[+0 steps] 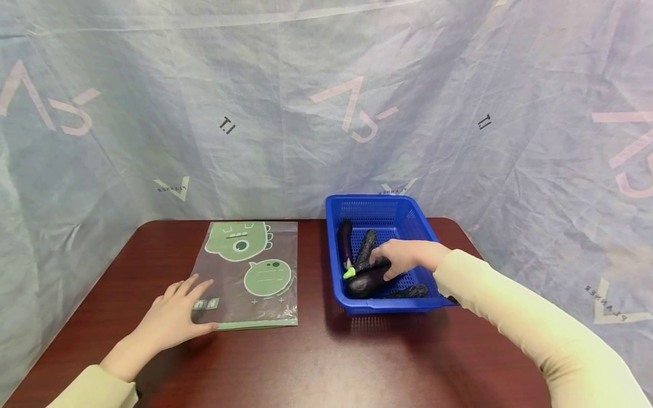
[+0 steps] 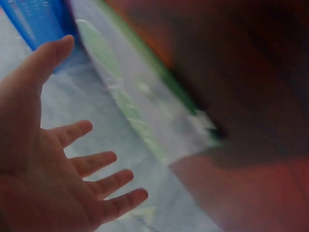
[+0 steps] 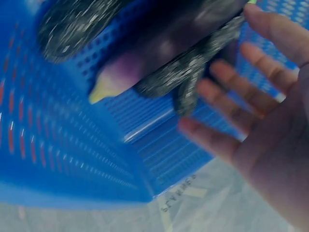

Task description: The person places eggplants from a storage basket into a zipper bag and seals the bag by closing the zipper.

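Inside a blue plastic basket lie a thick dark eggplant, a slimmer eggplant along the left wall, and several dark, bumpy cucumbers. My right hand reaches into the basket over the thick eggplant. Its fingers are spread in the right wrist view, close beside the eggplant and a cucumber, gripping nothing. A clear zip bag with green cartoon prints lies flat to the left. Over its near left corner my left hand hovers, fingers apart and holding nothing.
Both the bag and the basket rest on a reddish-brown table. A pale printed sheet hangs right behind the table's back edge and along the sides. The basket's perforated walls rise around the vegetables.
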`<state>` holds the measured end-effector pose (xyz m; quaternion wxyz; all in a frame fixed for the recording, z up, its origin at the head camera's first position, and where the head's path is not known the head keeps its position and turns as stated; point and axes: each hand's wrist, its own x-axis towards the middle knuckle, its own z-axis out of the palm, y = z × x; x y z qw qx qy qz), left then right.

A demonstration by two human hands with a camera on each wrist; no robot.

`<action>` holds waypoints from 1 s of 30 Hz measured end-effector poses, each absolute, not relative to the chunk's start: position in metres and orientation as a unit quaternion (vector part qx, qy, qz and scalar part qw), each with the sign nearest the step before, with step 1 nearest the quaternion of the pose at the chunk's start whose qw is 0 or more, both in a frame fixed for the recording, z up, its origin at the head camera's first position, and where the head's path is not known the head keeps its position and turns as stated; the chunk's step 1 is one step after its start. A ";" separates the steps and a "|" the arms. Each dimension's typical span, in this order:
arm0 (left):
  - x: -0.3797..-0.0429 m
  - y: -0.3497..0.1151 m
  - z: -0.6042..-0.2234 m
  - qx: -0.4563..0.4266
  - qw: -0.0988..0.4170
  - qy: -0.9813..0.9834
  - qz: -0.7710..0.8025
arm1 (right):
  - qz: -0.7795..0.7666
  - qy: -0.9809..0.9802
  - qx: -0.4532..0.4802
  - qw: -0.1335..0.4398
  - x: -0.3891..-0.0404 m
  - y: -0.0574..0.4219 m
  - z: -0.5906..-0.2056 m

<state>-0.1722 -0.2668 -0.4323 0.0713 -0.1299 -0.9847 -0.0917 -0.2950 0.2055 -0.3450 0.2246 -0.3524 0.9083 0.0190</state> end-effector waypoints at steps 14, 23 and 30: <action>-0.174 -0.304 -0.455 -0.084 -0.011 -0.990 -0.112 | 0.060 0.902 -0.328 0.276 -0.316 0.212 -0.366; -0.174 -0.308 -0.464 -0.095 0.027 -0.988 -0.122 | 0.078 0.904 -0.319 0.274 -0.321 0.213 -0.380; -0.174 -0.305 -0.463 -0.100 0.049 -0.988 -0.109 | 0.077 0.910 -0.269 0.305 -0.320 0.214 -0.383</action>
